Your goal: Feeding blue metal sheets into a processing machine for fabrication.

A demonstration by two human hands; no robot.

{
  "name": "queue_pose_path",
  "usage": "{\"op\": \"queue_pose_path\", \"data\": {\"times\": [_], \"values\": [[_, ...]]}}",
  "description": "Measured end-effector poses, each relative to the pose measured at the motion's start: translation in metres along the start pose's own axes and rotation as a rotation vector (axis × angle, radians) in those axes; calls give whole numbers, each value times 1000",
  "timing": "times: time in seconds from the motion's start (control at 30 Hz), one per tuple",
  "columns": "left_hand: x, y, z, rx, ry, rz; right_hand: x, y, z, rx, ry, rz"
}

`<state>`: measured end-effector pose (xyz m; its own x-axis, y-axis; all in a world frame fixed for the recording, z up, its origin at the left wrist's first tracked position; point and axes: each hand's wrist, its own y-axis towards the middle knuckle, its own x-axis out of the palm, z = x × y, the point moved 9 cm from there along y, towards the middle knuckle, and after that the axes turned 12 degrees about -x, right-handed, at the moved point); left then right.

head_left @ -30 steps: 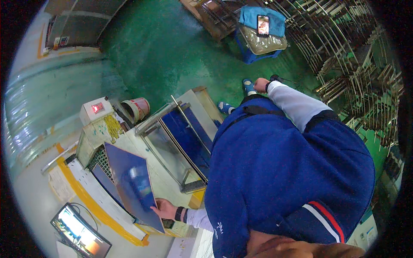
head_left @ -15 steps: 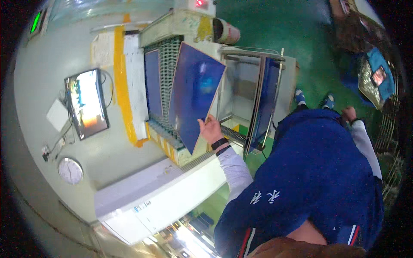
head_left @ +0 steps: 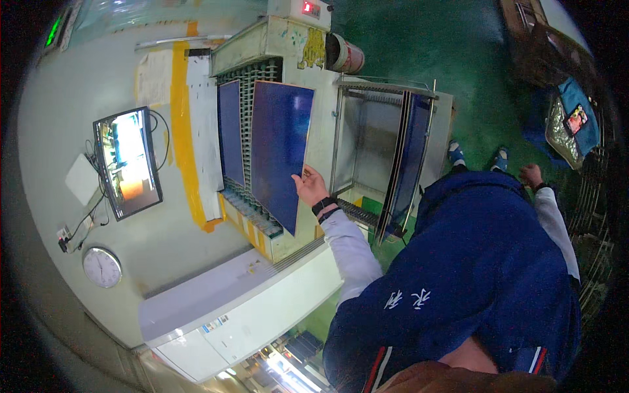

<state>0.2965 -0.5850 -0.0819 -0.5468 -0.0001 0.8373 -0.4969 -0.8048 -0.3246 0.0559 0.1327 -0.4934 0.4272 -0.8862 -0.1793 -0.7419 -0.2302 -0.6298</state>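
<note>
My left hand (head_left: 310, 185), with a dark band at the wrist, is at the right edge of a blue rectangular panel (head_left: 282, 141). The thumb lies over the panel's face and the fingers curl at its edge. This panel lies over a bed of small rollers (head_left: 267, 69), slightly slanted. A second blue panel (head_left: 230, 131) rests on the rollers to its left, with a narrow gap between them. My right hand (head_left: 531, 175) hangs at my side, fingers loosely curled, with nothing visible in it.
Right of the rollers stands a rack (head_left: 367, 124) with several upright blue panels (head_left: 414, 144). A screen (head_left: 130, 162) and a round clock (head_left: 102, 266) are on the left. A bucket (head_left: 345, 54) lies behind the machine. A blue-and-silver bag (head_left: 567, 121) is at far right.
The panel in my left hand has shifted left and turned straighter, settling down closer to the rollers. My left hand moved slightly left with it. My right hand stays at my side.
</note>
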Motion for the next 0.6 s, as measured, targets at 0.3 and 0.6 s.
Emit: {"op": "queue_pose_path", "data": {"times": [0.3,0.6], "values": [[17,40,-24,-244,55,78,-17,-15,44,-142,-372,-94],[16,79,-1,-709,227,-471,7,-63,-92,-166,-582,22]]}}
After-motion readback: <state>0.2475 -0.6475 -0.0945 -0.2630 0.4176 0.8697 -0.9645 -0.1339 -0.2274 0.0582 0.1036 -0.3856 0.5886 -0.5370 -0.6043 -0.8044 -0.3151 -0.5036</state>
